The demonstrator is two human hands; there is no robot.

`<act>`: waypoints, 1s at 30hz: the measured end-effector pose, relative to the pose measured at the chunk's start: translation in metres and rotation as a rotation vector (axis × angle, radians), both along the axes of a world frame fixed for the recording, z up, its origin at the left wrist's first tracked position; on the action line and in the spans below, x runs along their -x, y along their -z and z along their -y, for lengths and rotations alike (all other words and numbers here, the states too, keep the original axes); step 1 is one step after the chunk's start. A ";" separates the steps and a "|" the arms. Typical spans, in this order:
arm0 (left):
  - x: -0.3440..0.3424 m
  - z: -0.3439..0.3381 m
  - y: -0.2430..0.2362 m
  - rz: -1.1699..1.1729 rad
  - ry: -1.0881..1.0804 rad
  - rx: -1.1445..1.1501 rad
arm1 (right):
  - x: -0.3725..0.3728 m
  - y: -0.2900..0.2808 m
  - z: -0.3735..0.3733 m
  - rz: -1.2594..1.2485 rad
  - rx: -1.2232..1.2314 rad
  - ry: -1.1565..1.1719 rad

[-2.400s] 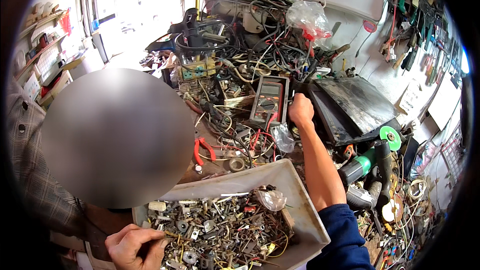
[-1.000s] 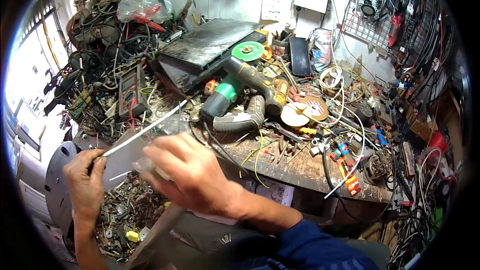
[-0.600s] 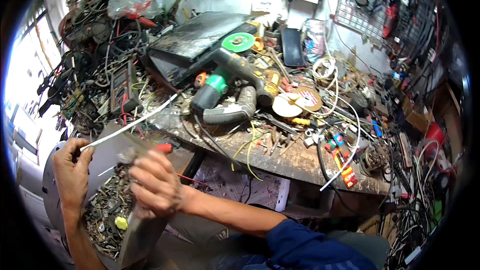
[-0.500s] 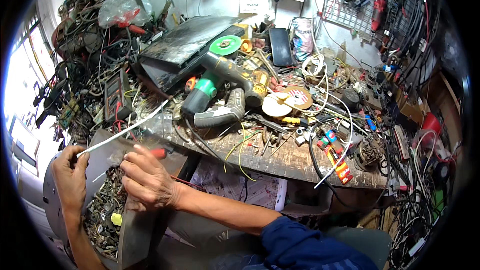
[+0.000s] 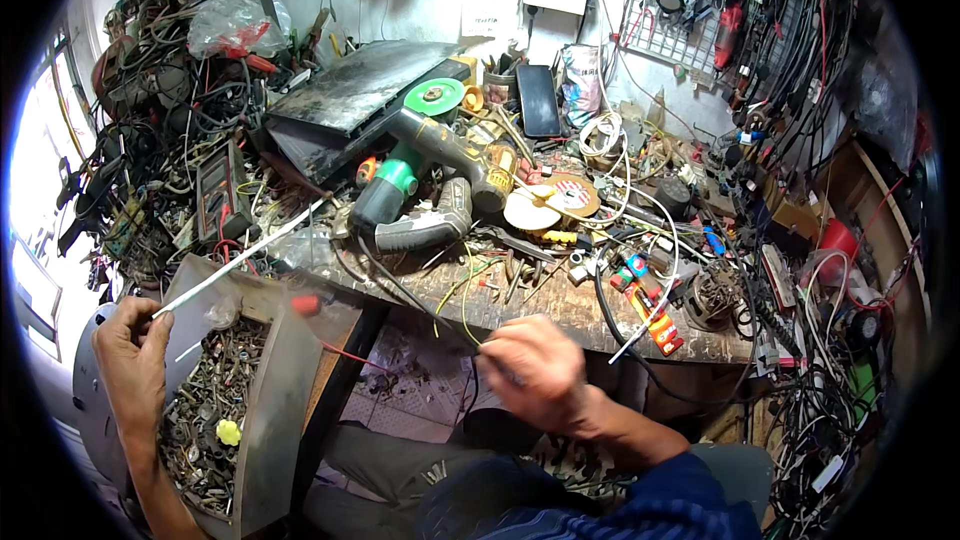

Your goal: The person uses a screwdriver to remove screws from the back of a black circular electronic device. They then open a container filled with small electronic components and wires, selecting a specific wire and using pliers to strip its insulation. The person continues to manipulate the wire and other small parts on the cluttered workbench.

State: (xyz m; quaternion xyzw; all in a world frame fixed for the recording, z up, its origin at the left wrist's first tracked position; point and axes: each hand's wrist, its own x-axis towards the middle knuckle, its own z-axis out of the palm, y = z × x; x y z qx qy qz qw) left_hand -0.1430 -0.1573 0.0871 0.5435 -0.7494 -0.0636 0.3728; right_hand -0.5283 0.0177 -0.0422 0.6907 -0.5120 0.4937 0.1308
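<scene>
My left hand is closed round one end of a stiff white cable-like length, which slants up and right to the bench. Below that hand is a plastic bin of screws and small metal parts, with a yellow knob among them. My right hand is over the bench's front edge, fingers curled in and blurred. Whatever it holds, if anything, I cannot make out. A yellow-green wire hangs by its fingertips.
The worn wooden bench carries an angle grinder with a green disc, cutting discs, a phone and a multimeter. Tangled cables heap at left; more hang at right. A red-ended thing lies beside the bin.
My right hand has moved right, away from the bin and the white length, to the bench's front edge. The left hand still grips the white length. The view has shifted slightly.
</scene>
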 end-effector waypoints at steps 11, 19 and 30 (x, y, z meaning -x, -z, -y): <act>-0.005 -0.002 0.001 0.008 0.069 -0.032 | 0.087 -0.060 -0.067 0.057 0.156 0.527; 0.001 -0.005 0.002 0.002 0.083 0.043 | 0.092 -0.074 -0.059 0.059 0.225 0.509; -0.002 -0.006 0.000 0.014 0.049 -0.030 | 0.077 -0.032 -0.012 -0.320 -0.466 0.500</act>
